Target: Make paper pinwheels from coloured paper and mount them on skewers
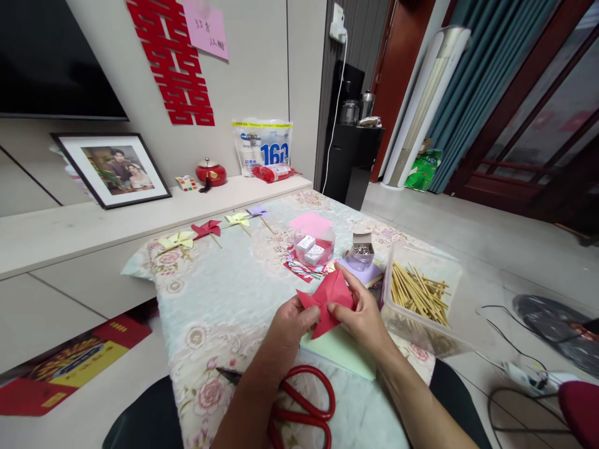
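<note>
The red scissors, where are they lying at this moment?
In the head view, the red scissors lie on the flowered tablecloth at the near edge, under the left forearm and just below the green paper sheet.

The left hand (291,324) and the right hand (362,318) pinch a folded red paper (327,302) between their fingers above a desk (219,293) covered with a floral cloth. Red-handled scissors (304,408) lie near the left forearm, and a pale green sheet (344,355) lies under the hands. A clear box of wooden sticks (418,296) stands just right, with four paper pinwheels (208,229) along the far edge.
</note>
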`<state>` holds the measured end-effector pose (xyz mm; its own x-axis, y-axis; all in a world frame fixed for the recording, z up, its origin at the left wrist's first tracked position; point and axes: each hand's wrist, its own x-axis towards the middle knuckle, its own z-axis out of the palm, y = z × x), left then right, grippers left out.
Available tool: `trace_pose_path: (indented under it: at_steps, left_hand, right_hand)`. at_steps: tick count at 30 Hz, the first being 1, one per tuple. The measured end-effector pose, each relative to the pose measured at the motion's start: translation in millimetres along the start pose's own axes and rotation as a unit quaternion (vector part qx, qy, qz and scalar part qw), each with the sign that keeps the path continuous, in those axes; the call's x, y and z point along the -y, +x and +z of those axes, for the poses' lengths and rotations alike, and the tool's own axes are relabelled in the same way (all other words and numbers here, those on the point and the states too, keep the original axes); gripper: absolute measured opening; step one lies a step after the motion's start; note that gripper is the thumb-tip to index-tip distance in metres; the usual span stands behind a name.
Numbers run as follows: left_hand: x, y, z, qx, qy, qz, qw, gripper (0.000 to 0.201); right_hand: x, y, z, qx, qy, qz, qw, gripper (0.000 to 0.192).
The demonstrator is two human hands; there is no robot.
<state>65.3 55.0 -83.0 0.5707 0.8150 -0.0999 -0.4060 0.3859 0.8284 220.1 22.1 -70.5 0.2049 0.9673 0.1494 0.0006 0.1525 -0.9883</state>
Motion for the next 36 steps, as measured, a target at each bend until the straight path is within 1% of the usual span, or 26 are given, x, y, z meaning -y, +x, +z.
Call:
trace_pose_path:
  at_steps: [2,4,7,10,16,19,23,26,29,32,34,36]
  left_hand:
    - [4.9,2.5,3.5,-0.004,0.000,0.008,1.000,0.034]
    - [8.4,4.4,6.1,-0.025,0.001,0.019,0.999,0.037]
    - [11.2,5.9,6.7,-0.073,0.013,0.029,0.997,0.031]
    - [11.5,6.1,3.9,-0.096,0.028,0.037,0.994,0.024]
    - [10.0,5.2,-1.2,-0.088,0.041,0.042,0.994,0.021]
    - [10.2,3.9,-2.4,-0.080,0.040,0.035,0.995,0.024]
    - [8.8,2.2,-3.4,-0.054,0.003,0.033,0.998,0.026]
    - [6.6,2.2,-4.1,-0.064,-0.003,0.037,0.997,0.026]
    - [4.0,2.5,-4.1,-0.073,-0.007,0.033,0.997,0.025]
    - [-0.2,1.9,-1.8,-0.086,-0.022,0.022,0.996,0.021]
    - [-3.7,1.2,0.7,-0.094,-0.031,0.020,0.995,0.019]
    - [-6.6,0.7,2.5,-0.103,-0.029,0.022,0.994,0.018]
  right_hand:
    - [-1.4,-1.0,3.2,-0.016,0.001,-0.007,1.000,0.084]
    - [-3.2,-2.6,5.4,-0.020,-0.008,-0.014,1.000,0.084]
    - [-7.9,-4.8,7.2,-0.022,-0.039,-0.031,0.999,0.081]
    - [-12.7,-5.9,8.0,-0.023,-0.055,-0.043,0.997,0.079]
    - [-8.7,-5.5,10.6,-0.025,-0.060,-0.049,0.997,0.072]
    - [-4.3,-5.3,10.0,0.000,-0.033,-0.042,0.999,0.066]
    - [-4.8,-3.3,2.1,0.032,0.018,-0.006,0.999,0.066]
    - [-7.9,-0.6,-6.0,0.029,0.024,-0.011,0.999,0.063]
    - [-7.7,1.4,-12.3,0.002,-0.029,-0.062,0.998,0.055]
    - [-2.3,1.8,-17.4,-0.010,-0.137,-0.154,0.978,0.043]
    - [3.1,1.4,-20.6,0.010,-0.187,-0.210,0.960,0.033]
    - [8.5,0.6,-23.6,0.056,-0.211,-0.241,0.946,0.027]
